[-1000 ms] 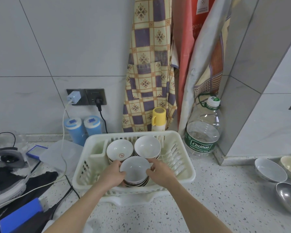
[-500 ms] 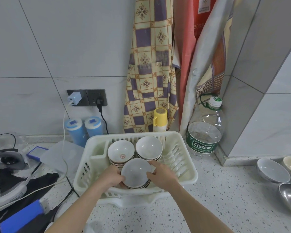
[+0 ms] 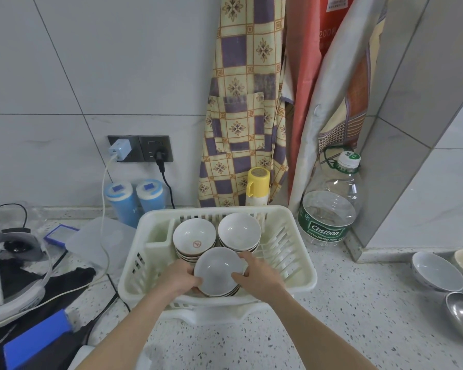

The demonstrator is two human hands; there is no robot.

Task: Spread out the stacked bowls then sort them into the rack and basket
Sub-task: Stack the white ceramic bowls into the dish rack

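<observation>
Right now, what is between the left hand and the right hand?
A stack of bowls in the white basket, gripped by left hand and right hand, in the head view.

**A tiled corner and a speckled counter**

Pale grey wall tiles (image 3: 118, 76) are running behind everything, soft even light lying on them. Up and left of the hands, a dark socket plate (image 3: 141, 148) is sitting in the wall. Straight beyond the hands, a checked apron (image 3: 241, 124) is hanging down. To their right a tiled pillar (image 3: 417, 102) is jutting out. The terrazzo counter (image 3: 332, 329) is spreading beneath.
</observation>
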